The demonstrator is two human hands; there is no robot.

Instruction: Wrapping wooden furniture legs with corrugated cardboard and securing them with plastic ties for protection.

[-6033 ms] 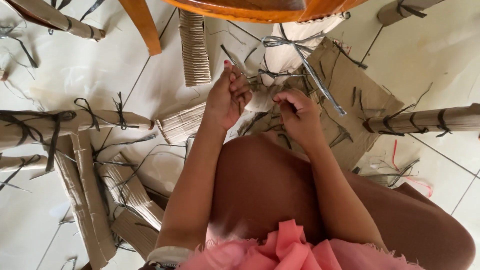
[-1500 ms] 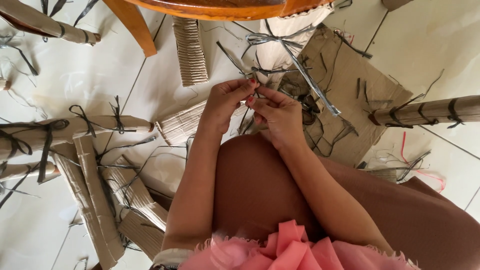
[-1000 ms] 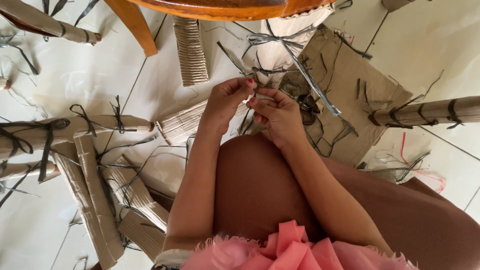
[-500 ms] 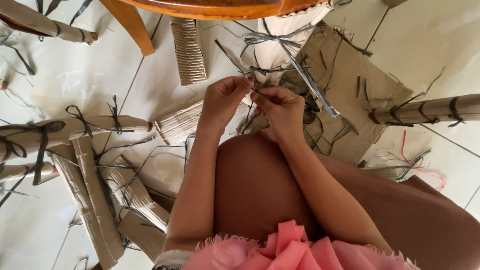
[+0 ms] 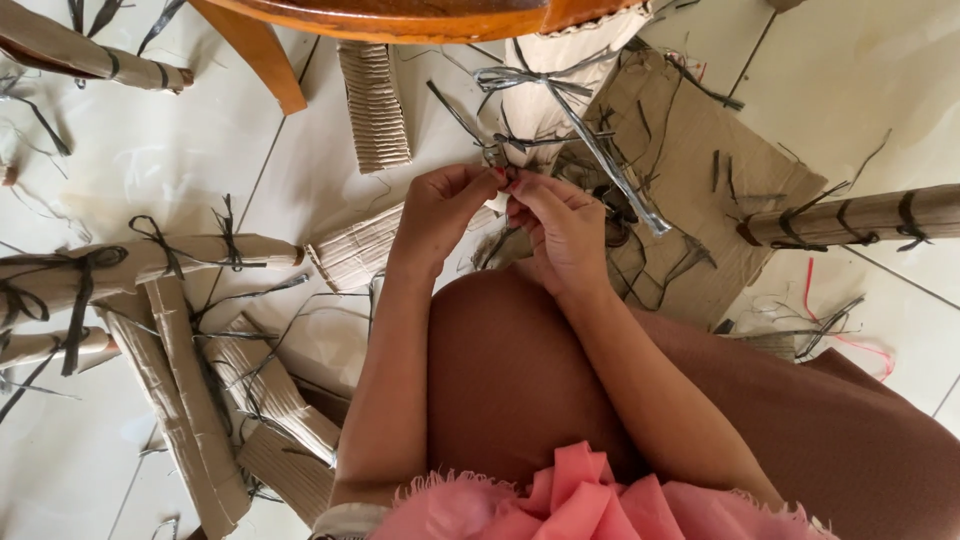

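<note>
Close together now, fingertip to fingertip above the knee: left hand (image 5: 440, 215) and right hand (image 5: 560, 225), no gap between them. Six seconds back, well apart, each with its own end of the dark strip (image 5: 470, 125); since a second and a half ago, joined and barely shifting, only creeping a little toward the pale cardboard roll (image 5: 545, 100). Pinches shut on both sides, thumb against forefinger on the dark strip right where it crosses the roll's lower end; other fingers curled in. Small, tight finger work at one spot rather than long pulls, to judge by that change: probably the snugging of a knot, with loose tails sticking up and leftward from the pinch.

Above the hands, on the same roll, a grey ribbon bow (image 5: 545, 80) already tied, its long tail slanting down to the right across a flat cardboard sheet (image 5: 690, 170) on the floor (image 5: 880, 80). Toward the floor's right edge, a bound roll (image 5: 860, 215) with several dark ties. Toward the left edge, another bound roll (image 5: 150, 260) and, below it, loose corrugated strips (image 5: 170, 400). Near the top edge, a short corrugated piece (image 5: 372, 95) just beside a wooden chair leg (image 5: 250, 50). Scraps of strip scattered all about.
</note>
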